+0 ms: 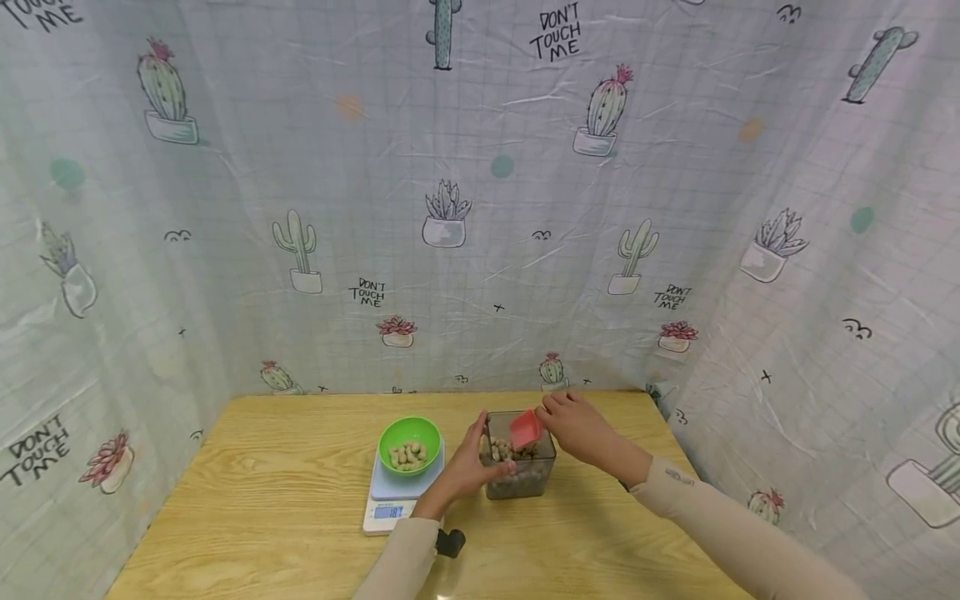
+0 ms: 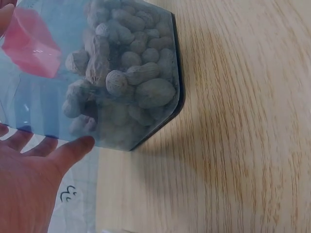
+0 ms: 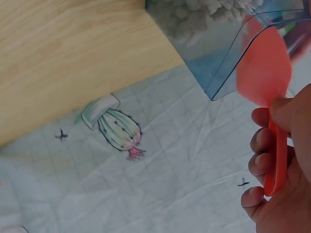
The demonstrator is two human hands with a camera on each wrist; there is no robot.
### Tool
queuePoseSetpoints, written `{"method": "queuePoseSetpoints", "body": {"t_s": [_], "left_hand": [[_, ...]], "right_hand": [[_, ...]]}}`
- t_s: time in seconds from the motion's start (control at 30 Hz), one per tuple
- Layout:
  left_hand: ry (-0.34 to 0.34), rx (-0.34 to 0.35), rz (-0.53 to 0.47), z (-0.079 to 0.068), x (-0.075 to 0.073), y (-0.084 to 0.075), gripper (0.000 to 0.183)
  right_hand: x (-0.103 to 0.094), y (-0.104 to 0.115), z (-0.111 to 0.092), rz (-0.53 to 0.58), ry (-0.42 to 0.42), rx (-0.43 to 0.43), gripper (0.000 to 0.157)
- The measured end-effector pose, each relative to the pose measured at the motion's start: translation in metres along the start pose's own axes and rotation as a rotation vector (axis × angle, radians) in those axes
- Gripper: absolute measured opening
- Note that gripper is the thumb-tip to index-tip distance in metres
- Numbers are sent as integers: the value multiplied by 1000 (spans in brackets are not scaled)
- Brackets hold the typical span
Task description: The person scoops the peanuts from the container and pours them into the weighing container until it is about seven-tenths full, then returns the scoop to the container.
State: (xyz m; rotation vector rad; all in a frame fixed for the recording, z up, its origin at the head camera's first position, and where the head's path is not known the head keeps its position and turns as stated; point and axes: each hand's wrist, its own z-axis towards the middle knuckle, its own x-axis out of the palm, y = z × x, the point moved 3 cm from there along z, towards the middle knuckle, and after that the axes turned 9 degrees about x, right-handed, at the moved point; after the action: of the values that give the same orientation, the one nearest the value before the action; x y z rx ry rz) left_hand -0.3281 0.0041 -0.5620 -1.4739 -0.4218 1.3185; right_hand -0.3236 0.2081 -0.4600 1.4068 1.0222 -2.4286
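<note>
— Red scoop (image 1: 527,429), noted. Position relative to the clear container (image 1: 536,475)?
— Its blade is within the container's mouth, near the far right corner, tilted; the handle (image 3: 281,167) runs out past the rim. I cannot tell whether the blade touches the peanuts (image 2: 141,73) inside.
— Right hand (image 1: 579,427)?
— Beyond the container's right side, clamped on the handle: fingers curled round it, thumb pressed near the blade.
— Left hand (image 1: 463,471)?
— On the container itself, clasping its near left corner: thumb across the near wall, fingers along the left wall. The hands are apart, the container's mouth between them.
— Left of the container?
— White scale (image 1: 397,490), just beside the left hand. Green bowl (image 1: 410,428) upright on its platform, some unshelled peanuts (image 1: 408,456) in the bottom. Display (image 1: 388,512) lit; last digit not legible with certainty.
— Under and behind?
— Container stands upright on a wood-grain table (image 1: 285,475). Behind it hangs a pale curtain (image 1: 495,292), printed with potted cacti. Beige sleeves (image 1: 720,517) cover both forearms, nearer the wearer than the container.
</note>
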Motion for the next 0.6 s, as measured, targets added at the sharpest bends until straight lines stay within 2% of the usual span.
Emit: {"method": "queuePoseSetpoints", "body": {"t_s": [0.23,0.37,0.5,0.6], "left_hand": [[12,18,12,-1,0,-1,102],[22,13,25,0,0,-1,101],[23,6,23,0,1,-1,100],[20,14,16,1,1,1,99]], "right_hand": [[-2,1,6,-140,-34,-58,11],[3,5,8,-204,-8,-86,15],[12,13,11,-226,34,-104,18],[17,24,15,-189,70,-128,22]]}}
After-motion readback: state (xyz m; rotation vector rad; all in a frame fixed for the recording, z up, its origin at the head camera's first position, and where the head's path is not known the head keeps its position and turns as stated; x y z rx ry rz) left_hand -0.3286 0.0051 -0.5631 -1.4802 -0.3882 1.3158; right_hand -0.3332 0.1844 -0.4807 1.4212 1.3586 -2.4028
